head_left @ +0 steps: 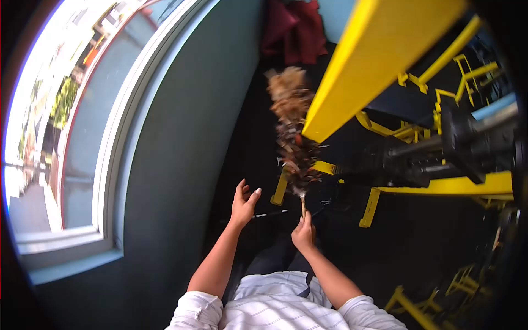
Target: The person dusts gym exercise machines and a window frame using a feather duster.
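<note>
A feather duster with brown and tan feathers points away from me, its far end blurred. My right hand is closed around its thin wooden handle, just below the feathers. The feathers pass close beside a thick yellow metal post; I cannot tell if they touch it. To the left, my left hand is held in the air with its fingers apart and nothing in it. It is nearest to the dark wall under the window.
A white-framed window is in the dark green wall on the left. Dark red cloth hangs or lies at the far end. Yellow and black gym equipment fills the right side, with feet on the black floor.
</note>
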`<state>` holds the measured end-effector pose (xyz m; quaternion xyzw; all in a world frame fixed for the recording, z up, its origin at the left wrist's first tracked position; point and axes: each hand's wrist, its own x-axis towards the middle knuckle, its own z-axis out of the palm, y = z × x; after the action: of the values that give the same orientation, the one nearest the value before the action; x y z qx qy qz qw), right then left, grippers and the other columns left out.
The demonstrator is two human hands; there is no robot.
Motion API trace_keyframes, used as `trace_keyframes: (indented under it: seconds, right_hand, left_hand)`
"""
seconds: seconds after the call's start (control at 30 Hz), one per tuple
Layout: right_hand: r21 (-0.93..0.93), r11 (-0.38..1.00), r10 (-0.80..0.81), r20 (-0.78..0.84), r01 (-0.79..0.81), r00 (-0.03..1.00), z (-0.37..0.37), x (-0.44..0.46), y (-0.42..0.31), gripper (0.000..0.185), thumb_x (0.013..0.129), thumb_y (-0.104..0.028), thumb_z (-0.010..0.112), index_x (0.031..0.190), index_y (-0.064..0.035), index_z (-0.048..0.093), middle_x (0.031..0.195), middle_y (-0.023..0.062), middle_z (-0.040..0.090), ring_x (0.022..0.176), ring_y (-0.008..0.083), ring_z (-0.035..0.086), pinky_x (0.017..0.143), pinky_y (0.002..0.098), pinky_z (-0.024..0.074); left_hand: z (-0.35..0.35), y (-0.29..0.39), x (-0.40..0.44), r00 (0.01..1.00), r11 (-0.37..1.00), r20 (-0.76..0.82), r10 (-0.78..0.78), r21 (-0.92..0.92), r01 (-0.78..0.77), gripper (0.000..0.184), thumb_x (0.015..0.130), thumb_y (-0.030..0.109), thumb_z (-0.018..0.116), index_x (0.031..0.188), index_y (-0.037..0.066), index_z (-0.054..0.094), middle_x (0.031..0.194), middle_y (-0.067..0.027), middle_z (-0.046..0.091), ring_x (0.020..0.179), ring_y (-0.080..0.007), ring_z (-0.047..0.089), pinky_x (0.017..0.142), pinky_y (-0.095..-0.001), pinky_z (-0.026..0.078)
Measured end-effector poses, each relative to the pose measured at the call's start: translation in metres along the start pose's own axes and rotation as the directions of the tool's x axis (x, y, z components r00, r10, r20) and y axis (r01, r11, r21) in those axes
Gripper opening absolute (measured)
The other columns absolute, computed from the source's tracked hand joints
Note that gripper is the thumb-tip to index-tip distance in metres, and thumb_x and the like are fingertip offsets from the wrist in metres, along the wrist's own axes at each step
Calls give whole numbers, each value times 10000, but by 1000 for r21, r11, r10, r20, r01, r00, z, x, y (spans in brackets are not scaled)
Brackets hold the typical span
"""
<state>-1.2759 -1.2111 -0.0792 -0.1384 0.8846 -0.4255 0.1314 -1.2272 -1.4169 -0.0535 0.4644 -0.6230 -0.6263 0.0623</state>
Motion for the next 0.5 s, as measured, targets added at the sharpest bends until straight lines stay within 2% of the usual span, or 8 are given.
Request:
trace_keyframes:
  seconds: [0.03, 0.1, 0.13, 0.2, 0.33, 0.4, 0.43, 0.5]
  right_hand:
    - [-25, 999, -18, 55, 20, 998, 13, 6, 7, 212, 895, -45, 438, 1076, 32, 515, 863, 279, 618, 832, 454, 598, 697, 474, 485]
    - [-68, 989, 141, 128, -133, 982, 56, 19, 39, 183, 902, -72, 443, 1047, 25, 501, 848, 276, 615, 811, 458, 593, 701, 497, 469]
    - [-96, 987, 141, 169, -126, 976, 74, 25, 53, 183, 902, -72, 443, 1047, 25, 501, 848, 276, 615, 811, 458, 593, 701, 497, 469]
    - [-200, 924, 364, 210, -324, 907, 113, 37, 84, 143, 904, -97, 433, 970, 7, 506, 898, 286, 604, 881, 488, 559, 724, 526, 445]
    - [-237, 905, 392, 137, -354, 910, 161, 40, 146, 166, 899, -107, 440, 964, 3, 545, 887, 287, 612, 887, 480, 568, 741, 524, 450]
    - [-449, 813, 535, 321, -371, 782, 167, 45, 185, 185, 891, -118, 457, 966, -2, 579, 906, 297, 613, 902, 469, 577, 775, 525, 454]
    - [-484, 789, 561, 319, -378, 764, 163, 34, 202, 185, 891, -118, 457, 966, -2, 579, 906, 297, 613, 902, 469, 577, 775, 525, 454]
    - [-601, 775, 533, 457, -194, 713, 144, 12, 227, 201, 881, -120, 464, 993, -12, 592, 917, 302, 613, 921, 458, 582, 799, 526, 460]
  left_hand:
    - [2, -12, 1, 1000, 1000, -15, 20, 0, -20, 805, 838, 372, 654, 1423, 9, 237, 1384, -280, 359, 1220, -357, 465, 969, -401, 421]
    - [12, -43, 6, 997, 996, -57, -47, -75, 42, 804, 830, 387, 654, 1415, 6, 257, 1369, -277, 380, 1216, -366, 465, 967, -410, 421]
    - [17, -64, 10, 997, 995, -32, -74, -73, 72, 807, 826, 392, 657, 1414, 4, 262, 1364, -276, 388, 1209, -362, 472, 967, -408, 421]
    - [31, -99, 12, 985, 985, 11, -170, -37, 170, 815, 810, 409, 668, 1405, 2, 288, 1346, -270, 414, 1192, -350, 489, 966, -396, 422]
    - [49, -181, 9, 947, 947, 6, -321, -20, 321, 806, 799, 419, 675, 1391, 2, 321, 1316, -256, 450, 1164, -336, 513, 958, -389, 430]
    - [50, -224, 2, 920, 920, 9, -392, -31, 392, 800, 798, 409, 682, 1386, 0, 328, 1303, -250, 463, 1138, -314, 532, 934, -377, 448]
    - [48, -246, -2, 904, 903, 26, -428, -42, 428, 800, 798, 409, 682, 1386, 0, 328, 1303, -250, 463, 1138, -314, 532, 934, -377, 448]
    - [42, -285, -15, 824, 815, 38, -566, -124, 566, 756, 834, 327, 683, 1404, 29, 286, 1343, -243, 418, 1172, -291, 509, 950, -357, 437]
